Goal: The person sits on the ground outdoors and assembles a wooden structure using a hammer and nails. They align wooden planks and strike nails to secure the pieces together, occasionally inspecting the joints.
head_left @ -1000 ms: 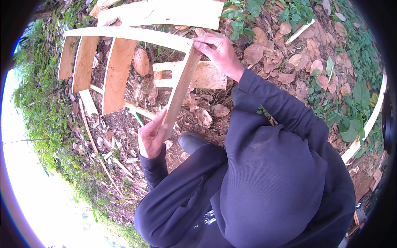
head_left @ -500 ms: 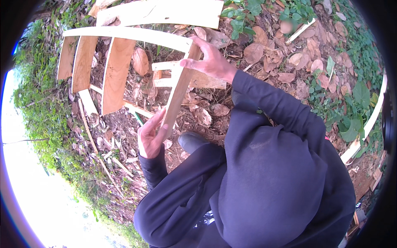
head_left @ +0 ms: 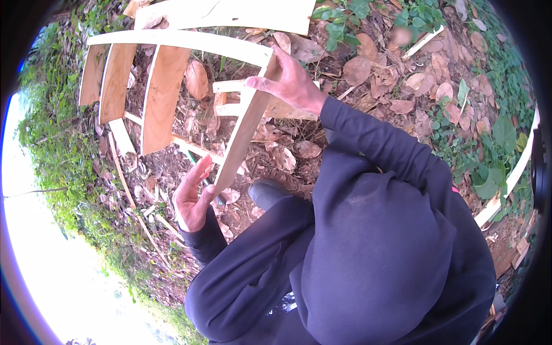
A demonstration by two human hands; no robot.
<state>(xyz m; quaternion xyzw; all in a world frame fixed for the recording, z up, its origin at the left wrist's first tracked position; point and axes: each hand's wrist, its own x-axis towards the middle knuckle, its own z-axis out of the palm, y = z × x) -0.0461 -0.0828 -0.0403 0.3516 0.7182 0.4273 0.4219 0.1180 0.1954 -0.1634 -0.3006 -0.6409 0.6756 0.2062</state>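
Observation:
A wooden frame stands before me, its long pale rail [head_left: 178, 39] running across the top and several short boards [head_left: 165, 98] joined below it. My right hand [head_left: 292, 83] is closed around the upper end of the frame's nearest end board [head_left: 244, 132], where it meets the rail. Beside the lower end of that board is my left hand [head_left: 192, 195], its fingers spread and thumb close to the board's edge. Whether the thumb touches is hard to tell. A slim dark and green thing [head_left: 220, 199], partly hidden, lies just behind the left hand.
A small slatted wooden piece [head_left: 287, 109] sits behind the end board. A wide pale plank [head_left: 253, 14] lies beyond the frame. Dry leaves [head_left: 356, 69] and thin wood strips [head_left: 129, 184] cover the ground, with green plants [head_left: 500, 138] at the right. My boot [head_left: 267, 194] is near the frame.
My left hand has let go of the board's lower end and moved left and slightly down, fingers spreading. The frame's near end has shifted slightly, with my right hand still on it.

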